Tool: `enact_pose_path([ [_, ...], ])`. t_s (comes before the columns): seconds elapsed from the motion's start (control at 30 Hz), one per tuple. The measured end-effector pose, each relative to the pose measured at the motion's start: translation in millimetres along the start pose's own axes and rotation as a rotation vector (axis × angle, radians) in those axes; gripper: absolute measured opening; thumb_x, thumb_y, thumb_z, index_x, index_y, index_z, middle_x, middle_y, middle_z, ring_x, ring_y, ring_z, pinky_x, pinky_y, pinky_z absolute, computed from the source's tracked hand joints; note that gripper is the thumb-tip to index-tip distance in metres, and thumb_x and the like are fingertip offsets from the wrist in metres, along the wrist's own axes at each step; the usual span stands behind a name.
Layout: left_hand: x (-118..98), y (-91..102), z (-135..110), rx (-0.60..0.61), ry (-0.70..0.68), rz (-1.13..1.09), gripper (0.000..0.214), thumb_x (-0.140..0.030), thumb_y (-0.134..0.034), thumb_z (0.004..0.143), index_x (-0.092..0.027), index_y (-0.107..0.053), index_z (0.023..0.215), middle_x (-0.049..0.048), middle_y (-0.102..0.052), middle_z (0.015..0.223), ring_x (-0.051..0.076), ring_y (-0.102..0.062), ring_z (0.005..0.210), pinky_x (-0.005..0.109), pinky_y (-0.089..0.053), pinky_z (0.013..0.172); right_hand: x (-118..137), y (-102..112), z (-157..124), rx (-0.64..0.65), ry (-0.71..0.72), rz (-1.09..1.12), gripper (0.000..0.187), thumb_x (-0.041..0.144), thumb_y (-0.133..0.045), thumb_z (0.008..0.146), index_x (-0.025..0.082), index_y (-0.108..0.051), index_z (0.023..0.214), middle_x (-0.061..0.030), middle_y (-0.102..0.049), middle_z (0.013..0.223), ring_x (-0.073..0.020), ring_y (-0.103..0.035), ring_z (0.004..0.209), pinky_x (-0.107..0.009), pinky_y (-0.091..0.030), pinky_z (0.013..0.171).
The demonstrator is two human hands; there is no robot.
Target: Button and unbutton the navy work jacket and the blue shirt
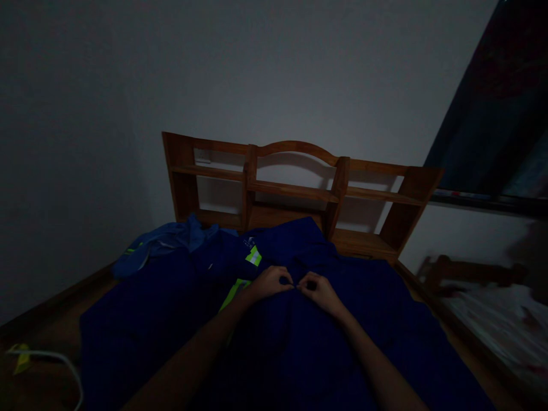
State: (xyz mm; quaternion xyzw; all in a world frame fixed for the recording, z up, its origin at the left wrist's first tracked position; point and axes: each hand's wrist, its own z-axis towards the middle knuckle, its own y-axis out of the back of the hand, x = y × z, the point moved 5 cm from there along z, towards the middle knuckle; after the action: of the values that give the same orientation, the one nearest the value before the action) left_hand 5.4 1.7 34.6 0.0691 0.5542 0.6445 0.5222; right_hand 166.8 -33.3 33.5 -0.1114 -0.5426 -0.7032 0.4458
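1. The left hand (pixel 270 282) and the right hand (pixel 317 290) meet near the middle of the scene, fingertips almost touching, each pinched shut on a bit of the blue garment (pixel 274 319) between them.
2. The garment lies spread flat on the wooden bed (pixel 55 325) and covers most of it, reaching from the near edge up to the headboard (pixel 295 188).
3. Just left of the left hand two yellow-green reflective patches (pixel 253 256) show on the cloth; a small pale mark sits above them, too dim to read.
4. A second, lighter blue garment (pixel 171 242) lies bunched at the far left, touching the first, with a reflective strip of its own.
5. Bare bed boards show as a strip on the left and a thinner one on the right, so the open room lies along both sides.
6. A white cable (pixel 60 365) curls at the near left corner and runs out of the picture.
7. The headboard has open shelves.
8. To the right, apart from the bed, a blurred piece of furniture (pixel 492 308) cannot be made out.
9. The room is dark; both forearms are cut off at the bottom edge.
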Motion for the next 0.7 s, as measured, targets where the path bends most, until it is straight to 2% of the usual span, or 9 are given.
enact_pose_path([
  [0.13,-5.4,-1.0,-4.0,-0.006,0.018,0.118,0.019,-0.035,-0.06,0.078,-0.024,-0.069,0.091,0.0005,-0.064,0.093,0.015,-0.059,0.088,0.021,-0.041,0.077,14.9,-1.8,-2.7,0.015,0.073,-0.147,0.01,0.022,-0.057,0.078,0.02,-0.064,0.084,-0.001,-0.06,0.087,-0.0122,-0.056,0.076,-0.023,-0.042,0.07],
  [0.37,-17.0,-1.6,-8.3,-0.034,0.077,0.263,0.02,-0.034,-0.057,0.079,-0.026,-0.065,0.096,-0.0007,-0.063,0.095,0.016,-0.06,0.087,0.023,-0.04,0.069,20.4,-1.3,-3.8,-0.025,0.068,-0.3,0.01,0.022,-0.056,0.079,0.023,-0.063,0.085,0.0008,-0.06,0.089,-0.0125,-0.057,0.079,-0.022,-0.041,0.069],
  [0.5,-19.9,-1.9,-8.3,-0.057,0.077,0.297,0.018,-0.035,-0.056,0.081,-0.025,-0.065,0.092,-0.0009,-0.063,0.09,0.015,-0.061,0.084,0.023,-0.039,0.067,19.6,-0.9,-3.0,-0.035,0.052,-0.304,0.009,0.024,-0.055,0.08,0.023,-0.064,0.083,0.0005,-0.06,0.087,-0.0125,-0.058,0.077,-0.022,-0.041,0.068],
  [0.7,-24.5,4.4,-7.4,-0.077,0.05,0.266,0.019,-0.033,-0.052,0.084,-0.025,-0.065,0.096,-0.0011,-0.063,0.091,0.014,-0.06,0.082,0.022,-0.039,0.067,19.0,4.0,-2.9,0.041,0.078,-0.225,0.012,0.023,-0.053,0.083,0.023,-0.065,0.086,-0.0002,-0.062,0.091,-0.0126,-0.059,0.081,-0.022,-0.042,0.072],
])
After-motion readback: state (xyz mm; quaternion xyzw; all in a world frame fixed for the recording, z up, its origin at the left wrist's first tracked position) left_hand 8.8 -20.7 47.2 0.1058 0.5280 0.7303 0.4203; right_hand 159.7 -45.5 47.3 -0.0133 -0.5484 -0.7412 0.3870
